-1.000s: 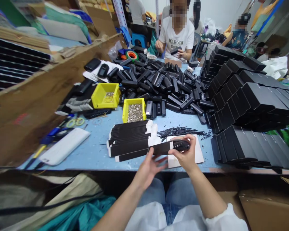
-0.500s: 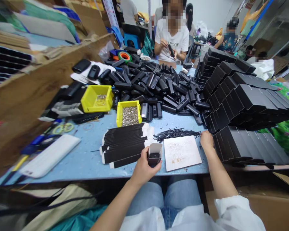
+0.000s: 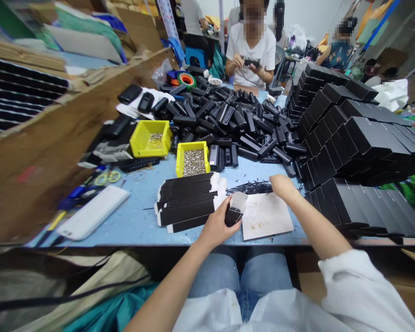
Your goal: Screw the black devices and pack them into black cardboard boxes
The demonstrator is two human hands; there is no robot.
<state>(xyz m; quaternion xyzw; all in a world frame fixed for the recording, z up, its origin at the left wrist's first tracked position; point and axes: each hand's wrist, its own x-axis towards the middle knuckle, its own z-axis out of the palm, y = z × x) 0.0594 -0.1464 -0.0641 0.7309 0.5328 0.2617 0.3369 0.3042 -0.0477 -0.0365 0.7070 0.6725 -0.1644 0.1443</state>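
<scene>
My left hand point(image 3: 222, 225) is wrapped round a small black cardboard box point(image 3: 234, 215), whose white-lined flap stands up at the open end. Something dark sits inside the box. At the right end of a heap of thin black sticks point(image 3: 249, 186), my right hand point(image 3: 282, 186) is closed, with its fingertips turned away; what they hold, if anything, is hidden. Just below that hand lies a white board point(image 3: 270, 220) with small gold-coloured bits on it. A row of flattened black boxes point(image 3: 186, 203) lies left of the held box.
Yellow bins hold small metal parts point(image 3: 193, 162) and rings point(image 3: 155, 139). A large pile of black plastic cases point(image 3: 214, 115) covers the back. Stacked black boxes point(image 3: 358, 133) rise at right. A white power strip-like block point(image 3: 94, 213) lies left. Opposite, a person point(image 3: 251, 50) handles a black case.
My right hand has moved left, from beside the stacked boxes to the stick heap. The held box has tilted and shifted slightly up towards the board. The view has swung a little.
</scene>
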